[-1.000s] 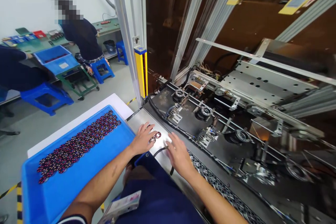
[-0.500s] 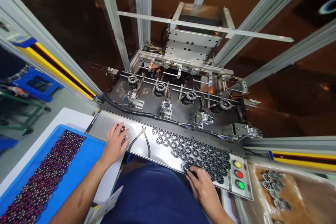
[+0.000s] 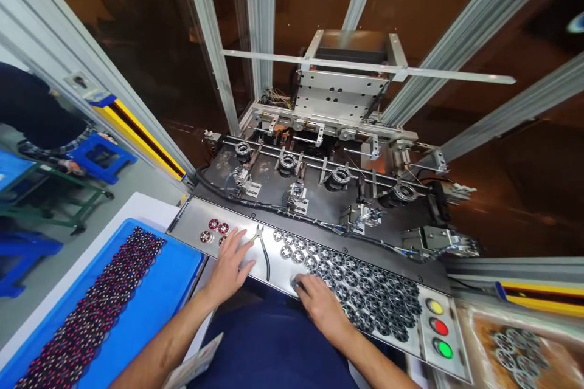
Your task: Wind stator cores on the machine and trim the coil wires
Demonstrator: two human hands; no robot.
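My left hand (image 3: 229, 267) lies flat on the steel shelf (image 3: 191, 228) with its fingers spread, open and holding nothing. Its fingertips are beside the black-handled pliers (image 3: 263, 249) and just right of three red wound discs (image 3: 213, 230). My right hand (image 3: 319, 305) rests at the shelf's front edge. Its fingers are curled onto a silver disc (image 3: 297, 283) at the near left end of the field of several silver slotted discs (image 3: 365, 285).
A blue tray (image 3: 159, 292) at the left carries several dark red discs (image 3: 95, 310). Yellow, red and green buttons (image 3: 440, 327) sit at the shelf's right end. The machine bed (image 3: 319, 182) with its fixtures lies behind the shelf. A bag of silver discs (image 3: 515, 343) sits at the right. A seated person (image 3: 36, 115) is far left.
The view swung from the left side to face the machine. My left hand slid right off the red discs toward the pliers. My right hand moved left along the silver discs.
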